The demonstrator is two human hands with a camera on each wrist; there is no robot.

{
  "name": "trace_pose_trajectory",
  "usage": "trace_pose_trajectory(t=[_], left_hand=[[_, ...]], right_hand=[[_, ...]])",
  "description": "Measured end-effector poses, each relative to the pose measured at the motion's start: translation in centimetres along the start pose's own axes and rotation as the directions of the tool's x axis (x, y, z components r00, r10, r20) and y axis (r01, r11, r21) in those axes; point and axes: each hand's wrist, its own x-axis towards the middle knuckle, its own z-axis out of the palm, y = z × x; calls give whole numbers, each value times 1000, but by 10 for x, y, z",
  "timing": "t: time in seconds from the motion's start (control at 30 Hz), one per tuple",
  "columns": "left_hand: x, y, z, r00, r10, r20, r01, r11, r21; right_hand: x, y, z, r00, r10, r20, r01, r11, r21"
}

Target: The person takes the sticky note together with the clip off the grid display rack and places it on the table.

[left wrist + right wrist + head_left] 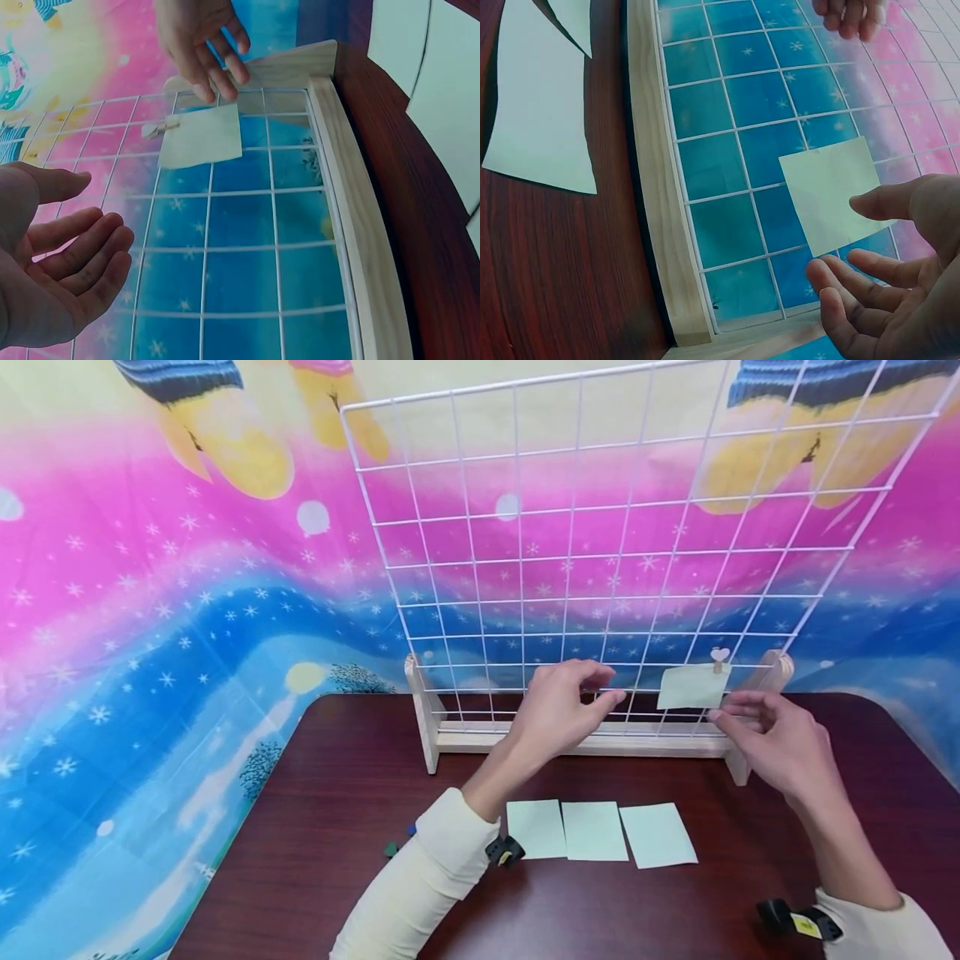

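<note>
A pale green paper note (693, 687) hangs near the lower right of a white wire grid (521, 560). A small wooden clip with a white heart (719, 662) fastens its top edge to a wire. My right hand (787, 747) is beside the note's right edge, thumb and fingers apart and loosely bent, holding nothing. In the right wrist view, the thumb overlaps the note (829, 195); whether it touches cannot be told. Left of the note, my left hand (558, 706) hovers in front of the grid, with thumb and fingers apart and nothing between them.
Wooden feet (424, 714) and a wooden base bar (472, 741) support the grid on a dark red table (300, 827). Three more pale notes (658, 835) lie in a row before it. Small green (391, 849) and blue pieces sit by the left sleeve. A patterned cloth (187, 610) hangs behind.
</note>
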Motion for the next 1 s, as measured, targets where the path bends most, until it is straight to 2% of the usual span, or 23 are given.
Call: trace_pose_trajectory(t=[0.37,0.6,0.77,1.0], left_hand=[[29,24,16,998,50,42,-52,997,58],[46,42,33,995,68,74,-76,991,109],[58,56,45,994,67,90,-79,987,137],[71,65,59,995,48,82,-61,985,164]], right_hand=[[7,0,2,1000,21,-7,-21,1000,-7],[10,-2,5,1000,10,3,-10,1000,-5],[10,-4,6,1000,7,4,-7,1000,3],[8,-3,8,1000,-1,5,1,1000,20]])
